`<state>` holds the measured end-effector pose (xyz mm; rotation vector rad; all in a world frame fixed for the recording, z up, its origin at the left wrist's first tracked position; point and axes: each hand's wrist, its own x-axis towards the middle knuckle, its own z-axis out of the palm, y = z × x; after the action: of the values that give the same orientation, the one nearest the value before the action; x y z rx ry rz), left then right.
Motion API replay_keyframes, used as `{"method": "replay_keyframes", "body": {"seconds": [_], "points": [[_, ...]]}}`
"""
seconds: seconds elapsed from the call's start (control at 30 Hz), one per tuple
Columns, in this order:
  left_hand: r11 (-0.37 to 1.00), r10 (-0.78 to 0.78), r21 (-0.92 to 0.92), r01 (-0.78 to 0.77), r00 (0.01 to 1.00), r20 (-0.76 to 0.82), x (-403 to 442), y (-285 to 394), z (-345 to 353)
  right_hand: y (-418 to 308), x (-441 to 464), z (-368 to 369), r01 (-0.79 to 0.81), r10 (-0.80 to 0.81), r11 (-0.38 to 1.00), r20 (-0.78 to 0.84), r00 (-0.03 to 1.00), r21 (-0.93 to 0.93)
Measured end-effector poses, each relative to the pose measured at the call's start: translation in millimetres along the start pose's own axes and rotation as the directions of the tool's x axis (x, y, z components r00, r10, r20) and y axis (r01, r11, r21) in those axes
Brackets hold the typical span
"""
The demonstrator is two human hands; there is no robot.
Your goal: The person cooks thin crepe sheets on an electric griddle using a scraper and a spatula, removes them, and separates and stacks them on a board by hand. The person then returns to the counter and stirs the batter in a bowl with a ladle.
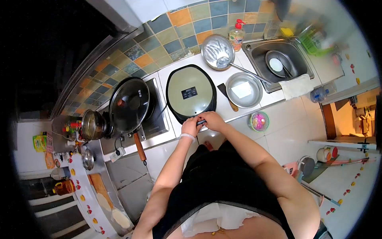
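Note:
An electric baking pan (201, 75) with a pale green lid and a dark control panel sits closed on the white counter. At its front edge, both my hands meet at the black handle (201, 122). My left hand (190, 126), with a pale bracelet at the wrist, has its fingers curled round the handle's left end. My right hand (213, 120) grips the other end, its fingers bent over it. To the right of the pan lie a dark spatula (228, 97) with a wooden end and a metal bowl (244, 91) with something white in it.
On the left, a lidded wok (129, 104) rests on the stove, its wooden handle jutting past the counter edge. Behind the bowl stand a metal pan (217, 51) and a soap bottle (236, 36). The sink (254, 53) holds a pot. A green basket (259, 121) is below the counter.

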<state>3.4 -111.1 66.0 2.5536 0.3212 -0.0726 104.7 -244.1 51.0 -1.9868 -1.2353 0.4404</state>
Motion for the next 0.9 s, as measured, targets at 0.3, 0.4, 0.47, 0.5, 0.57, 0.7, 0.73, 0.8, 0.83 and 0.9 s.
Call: {"method": "replay_keyframes", "body": {"seconds": [0.3,0.4,0.47,0.5,0.57,0.7,0.73,0.8,0.83,0.9], "points": [[0.999,0.037,-0.032,-0.042,0.989,-0.144,10.6,40.1,-62.5,-25.0,13.6,-75.0,0.149,-0.085,0.965,-0.278,0.957,0.216],[1.0,0.006,-0.027,-0.012,0.971,-0.238,18.2,62.4,-94.9,-25.8,22.7,-100.5,0.19,-0.083,0.95,-0.386,0.919,0.249],[1.0,0.002,-0.003,-0.003,0.947,-0.322,26.7,63.0,-108.0,-25.0,27.5,-112.3,0.209,-0.071,0.94,-0.441,0.895,0.271],[0.999,-0.016,-0.033,0.005,0.936,-0.352,31.1,72.4,-119.4,-24.1,29.0,-117.8,0.218,-0.064,0.934,-0.468,0.881,0.283],[0.996,-0.061,-0.082,0.03,0.913,-0.403,43.8,81.0,-136.8,-20.1,30.6,-126.5,0.22,-0.056,0.932,-0.487,0.871,0.287],[0.999,0.037,0.029,-0.024,0.799,-0.6,81.1,89.1,-169.6,-5.0,29.1,-133.0,0.197,-0.002,0.927,-0.523,0.852,0.317],[0.998,0.067,0.039,-0.055,0.763,-0.642,93.5,88.2,-175.8,-0.2,27.2,-133.8,0.186,0.013,0.926,-0.518,0.855,0.33],[0.994,0.109,0.091,-0.063,0.695,-0.71,119.2,82.5,-189.9,7.1,21.8,-134.5,0.156,0.052,0.921,-0.51,0.858,0.356],[0.991,0.122,0.13,-0.038,0.665,-0.737,131.6,84.6,-196.3,11.7,19.7,-133.8,0.149,0.058,0.921,-0.506,0.861,0.36],[0.986,0.132,0.168,0.002,0.615,-0.777,156.9,81.3,-206.1,20.8,15.9,-131.1,0.133,0.071,0.921,-0.493,0.867,0.367]]}}
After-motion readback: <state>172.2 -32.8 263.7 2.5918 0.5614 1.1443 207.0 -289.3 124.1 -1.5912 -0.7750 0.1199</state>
